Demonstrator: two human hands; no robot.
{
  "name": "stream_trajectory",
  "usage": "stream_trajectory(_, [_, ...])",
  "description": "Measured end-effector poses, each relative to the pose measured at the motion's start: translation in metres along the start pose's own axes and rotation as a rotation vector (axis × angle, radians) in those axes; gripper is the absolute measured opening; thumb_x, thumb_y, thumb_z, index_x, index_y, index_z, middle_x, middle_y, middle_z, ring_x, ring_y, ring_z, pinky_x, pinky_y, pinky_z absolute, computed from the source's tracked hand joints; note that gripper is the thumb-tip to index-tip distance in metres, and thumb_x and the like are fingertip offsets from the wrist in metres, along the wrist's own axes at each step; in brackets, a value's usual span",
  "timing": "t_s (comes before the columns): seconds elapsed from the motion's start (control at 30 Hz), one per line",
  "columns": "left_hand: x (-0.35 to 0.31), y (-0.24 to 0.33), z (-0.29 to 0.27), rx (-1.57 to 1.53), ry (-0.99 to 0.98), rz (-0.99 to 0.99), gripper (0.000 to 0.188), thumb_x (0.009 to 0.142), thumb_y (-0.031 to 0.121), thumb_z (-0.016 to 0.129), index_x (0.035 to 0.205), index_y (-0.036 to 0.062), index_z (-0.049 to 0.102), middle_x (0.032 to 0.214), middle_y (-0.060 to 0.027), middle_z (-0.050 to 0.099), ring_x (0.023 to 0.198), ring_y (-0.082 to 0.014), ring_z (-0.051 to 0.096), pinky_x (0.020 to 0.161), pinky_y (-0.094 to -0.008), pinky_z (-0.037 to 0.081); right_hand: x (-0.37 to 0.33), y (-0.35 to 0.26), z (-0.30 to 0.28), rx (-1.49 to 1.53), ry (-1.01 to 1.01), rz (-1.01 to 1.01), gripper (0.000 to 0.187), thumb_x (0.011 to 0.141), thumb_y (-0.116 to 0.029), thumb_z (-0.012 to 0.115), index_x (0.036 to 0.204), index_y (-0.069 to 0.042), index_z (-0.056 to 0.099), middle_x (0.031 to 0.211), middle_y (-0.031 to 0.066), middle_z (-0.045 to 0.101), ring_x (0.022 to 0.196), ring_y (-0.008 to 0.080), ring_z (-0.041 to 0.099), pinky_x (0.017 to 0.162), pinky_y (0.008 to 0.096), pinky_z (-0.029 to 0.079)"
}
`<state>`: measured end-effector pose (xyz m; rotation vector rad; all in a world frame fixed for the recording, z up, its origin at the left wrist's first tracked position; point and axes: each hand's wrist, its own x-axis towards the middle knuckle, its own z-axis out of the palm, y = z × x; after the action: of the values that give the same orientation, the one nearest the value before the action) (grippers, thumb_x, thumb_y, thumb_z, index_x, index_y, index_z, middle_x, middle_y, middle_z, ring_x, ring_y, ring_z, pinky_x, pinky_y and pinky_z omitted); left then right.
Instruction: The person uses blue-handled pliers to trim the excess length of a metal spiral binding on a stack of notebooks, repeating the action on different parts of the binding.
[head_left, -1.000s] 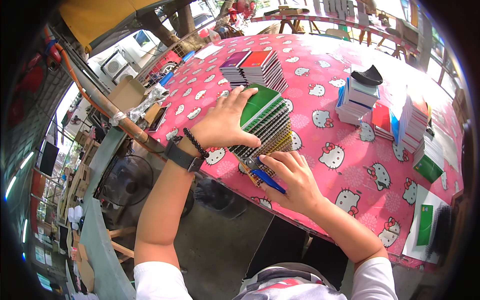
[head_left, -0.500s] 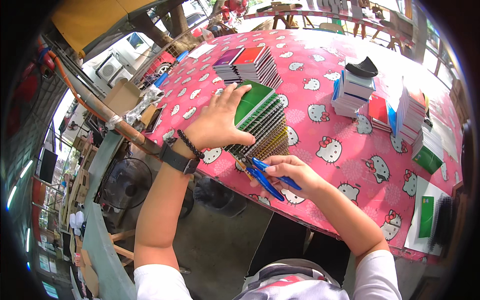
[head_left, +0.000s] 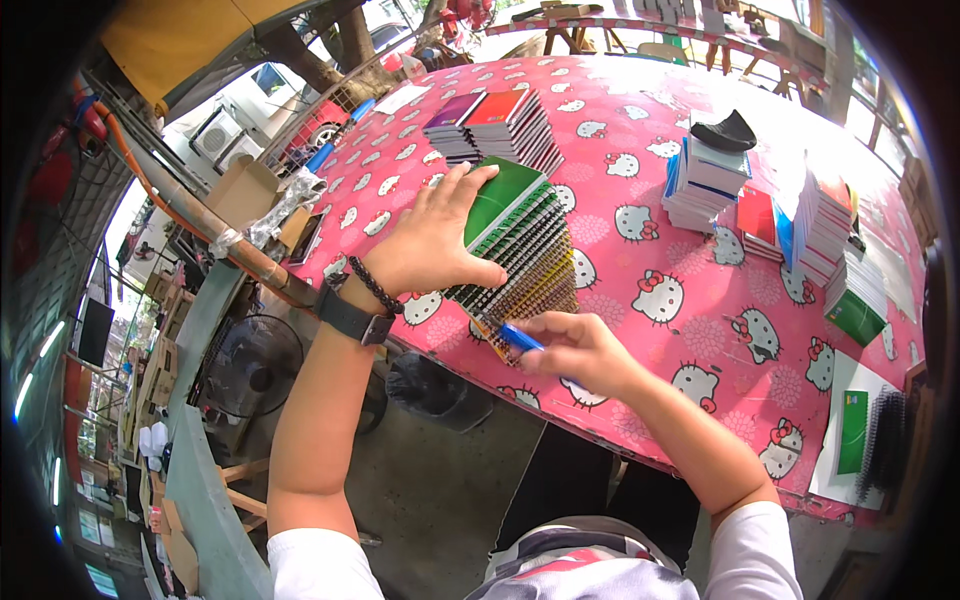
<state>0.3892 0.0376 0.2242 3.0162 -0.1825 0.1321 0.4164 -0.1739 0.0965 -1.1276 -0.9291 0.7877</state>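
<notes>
A leaning stack of spiral notebooks [head_left: 512, 180] with a green top cover sits by the table's near edge, its coil bindings facing me. Spread over the cover, my left hand [head_left: 425, 235] lies with its thumb against the coil side. It wears a dark watch and a beaded bracelet. My right hand [head_left: 585, 350] is closed around blue-handled pliers [head_left: 522, 338] at the lower corner of the stack. The plier jaws are small and hard to see against the coils; one handle is mostly hidden by my fingers.
Behind stand more notebooks, a purple pile [head_left: 455, 112] and a red pile [head_left: 500, 108]. On the right are a notebook stack with a black curved object [head_left: 725, 132] on top, further notebooks [head_left: 825, 220], and black coils [head_left: 882, 445] on a white sheet. A fan [head_left: 255, 367] stands below left.
The plier handles, spread apart before, are now drawn together in my right hand, which has turned slightly. My left hand has barely moved on the stack.
</notes>
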Motion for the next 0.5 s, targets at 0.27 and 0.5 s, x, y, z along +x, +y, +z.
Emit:
stream_trajectory(0.27, [0.0,0.0,-0.002,0.012,0.02,0.034,0.103,0.059,0.041,0.077,0.142,0.0113,0.023,0.144,-0.0199,0.026,0.135,-0.0386,0.022,0.11,-0.0473,0.021,-0.01,-0.004,0.022,-0.949,0.321,-0.427,0.047,0.075,-0.019,0.069,0.117,-0.005,0.055,0.099,0.0122,0.056,0.096,0.0296,0.052,0.086,0.0406,0.044])
stream_trajectory(0.5, [-0.001,0.001,-0.001,-0.009,0.018,0.048,0.102,0.06,0.038,0.077,0.142,0.0105,0.024,0.143,-0.0188,0.029,0.134,-0.0371,0.024,0.109,-0.0464,0.022,-0.002,0.002,-0.006,0.601,-0.122,0.283,0.034,0.084,-0.015,0.058,0.109,0.008,0.055,0.098,0.0157,0.065,0.077,0.0187,0.065,0.072,0.032,0.053])
